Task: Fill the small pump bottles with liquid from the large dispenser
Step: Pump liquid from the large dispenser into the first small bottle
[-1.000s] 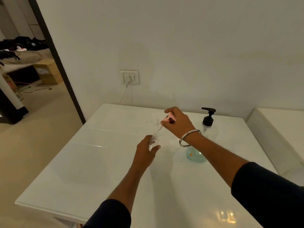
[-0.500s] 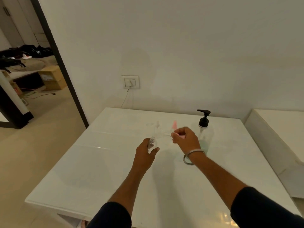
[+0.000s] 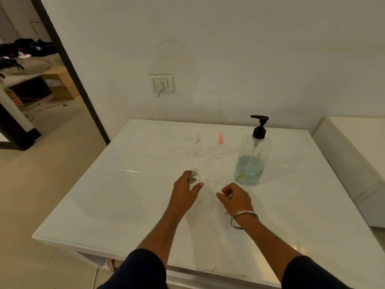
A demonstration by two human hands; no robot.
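Note:
My left hand grips a small clear bottle upright on the white table; its neck has no top on it. Just to its right, my right hand is low over the table, closed on the pink pump top. Most of the pump top is hidden under the hand, with its thin tube sticking out to the left. The large dispenser with a black pump stands behind my right hand, with blue-green liquid in its lower part. Two more small bottles stand further back, one clear and one pink-topped.
A second white surface adjoins the table on the right. A wall socket with a cable hangs behind the table. On the left a doorway opens to another room with boxes and clutter.
My right hand has pulled the pink pump top and tube out of the small bottle and brought it down to the table on the right. My left hand keeps hold of the bottle.

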